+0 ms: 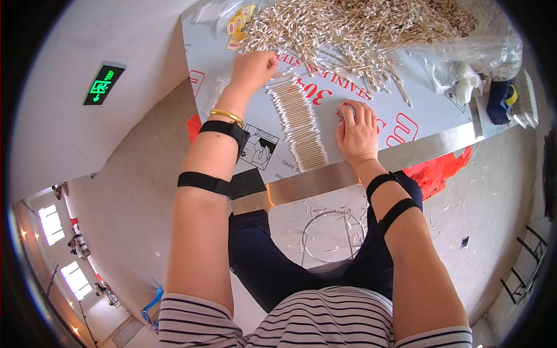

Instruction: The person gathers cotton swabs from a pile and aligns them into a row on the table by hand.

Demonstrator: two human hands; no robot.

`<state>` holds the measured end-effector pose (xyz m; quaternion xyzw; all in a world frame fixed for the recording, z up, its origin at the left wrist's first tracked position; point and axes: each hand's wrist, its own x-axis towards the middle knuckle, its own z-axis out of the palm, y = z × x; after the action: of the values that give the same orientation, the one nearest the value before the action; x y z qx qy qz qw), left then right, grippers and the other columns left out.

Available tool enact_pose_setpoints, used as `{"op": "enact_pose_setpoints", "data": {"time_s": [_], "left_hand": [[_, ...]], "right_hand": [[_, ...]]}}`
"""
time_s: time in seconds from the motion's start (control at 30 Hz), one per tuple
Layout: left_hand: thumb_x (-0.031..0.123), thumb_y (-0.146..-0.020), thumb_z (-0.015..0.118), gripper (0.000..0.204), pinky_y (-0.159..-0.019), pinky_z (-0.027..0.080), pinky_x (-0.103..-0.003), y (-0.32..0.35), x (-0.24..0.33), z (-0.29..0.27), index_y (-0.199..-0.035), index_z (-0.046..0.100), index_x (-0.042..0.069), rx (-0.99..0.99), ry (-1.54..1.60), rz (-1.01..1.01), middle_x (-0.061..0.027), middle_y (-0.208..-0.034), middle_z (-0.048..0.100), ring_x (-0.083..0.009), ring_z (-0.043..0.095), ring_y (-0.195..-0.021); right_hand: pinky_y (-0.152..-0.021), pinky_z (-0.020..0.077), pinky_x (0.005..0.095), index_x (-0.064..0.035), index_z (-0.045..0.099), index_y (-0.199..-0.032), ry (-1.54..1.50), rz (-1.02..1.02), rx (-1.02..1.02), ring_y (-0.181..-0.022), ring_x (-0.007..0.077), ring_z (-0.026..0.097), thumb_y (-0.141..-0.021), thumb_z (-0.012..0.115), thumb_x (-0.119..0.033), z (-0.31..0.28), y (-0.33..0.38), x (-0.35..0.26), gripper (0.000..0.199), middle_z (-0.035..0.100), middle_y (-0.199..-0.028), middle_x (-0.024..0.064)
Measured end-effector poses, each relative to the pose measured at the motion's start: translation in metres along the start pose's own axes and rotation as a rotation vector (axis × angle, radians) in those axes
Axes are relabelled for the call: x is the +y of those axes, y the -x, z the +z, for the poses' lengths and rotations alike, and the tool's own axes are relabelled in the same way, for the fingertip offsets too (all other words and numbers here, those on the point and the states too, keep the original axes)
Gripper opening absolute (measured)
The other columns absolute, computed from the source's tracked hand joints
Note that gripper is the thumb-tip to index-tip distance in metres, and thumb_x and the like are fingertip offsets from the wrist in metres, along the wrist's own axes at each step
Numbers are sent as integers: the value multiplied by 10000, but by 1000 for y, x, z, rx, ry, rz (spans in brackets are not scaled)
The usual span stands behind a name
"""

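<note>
A ladder-like row of cotton swabs lies side by side on the film-covered metal table, running from near its front edge toward the back. Beyond it spreads a big loose heap of cotton swabs. My left hand is closed at the row's far end, by the heap's left edge; whatever its fingers hold is hidden. A few stray swabs lie just right of its fingertips. To the right of the row, my right hand rests on the table, fingers bent loosely and slightly apart, with nothing visible in it.
Small yellow packets lie left of the heap. Clear plastic bags cover its right side. A dark blue object with a yellow part stands at the right corner. A red bag hangs below the front edge. Scattered swabs litter the floor by a round metal frame.
</note>
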<state>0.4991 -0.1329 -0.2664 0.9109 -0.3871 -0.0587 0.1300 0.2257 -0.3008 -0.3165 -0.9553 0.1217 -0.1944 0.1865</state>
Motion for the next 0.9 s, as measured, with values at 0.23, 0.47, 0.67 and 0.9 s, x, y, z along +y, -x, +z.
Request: {"op": "enact_pose_setpoints", "data": {"time_s": [0.23, 0.47, 0.67, 0.9], "left_hand": [[221, -885, 763, 90, -746, 563, -358, -17, 32, 18, -910, 778, 136, 46, 3, 29, -26, -849, 771, -190, 751, -783], [215, -835, 767, 69, -772, 520, -408, -20, 27, 25, -843, 753, 147, 135, -89, 92, -5, -806, 745, -217, 733, -776], [188, -834, 758, 62, -843, 434, -455, -5, -5, 4, -815, 725, 139, 46, -222, 89, -7, -819, 741, -232, 717, -772], [245, -862, 756, 63, -885, 370, -432, 6, 24, 9, -858, 739, 184, 181, -62, 166, 18, -877, 718, -212, 676, -926]], "right_hand": [[-1171, 386, 483, -96, 608, -1239, -12, 13, -11, -1318, 323, 511, -869, 637, -108, 1, 1, -1, 371, 569, -1346, 96], [-1170, 385, 484, -101, 609, -1237, -14, 14, -13, -1317, 324, 509, -868, 642, -114, -1, 0, -1, 370, 568, -1345, 94], [-1166, 389, 485, -97, 611, -1239, -24, -2, 3, -1315, 326, 514, -862, 645, -109, 0, 0, 0, 379, 573, -1338, 96], [-1163, 395, 485, -92, 612, -1232, -18, 5, 4, -1307, 330, 521, -858, 645, -100, 0, 0, 0, 376, 575, -1338, 96]]}}
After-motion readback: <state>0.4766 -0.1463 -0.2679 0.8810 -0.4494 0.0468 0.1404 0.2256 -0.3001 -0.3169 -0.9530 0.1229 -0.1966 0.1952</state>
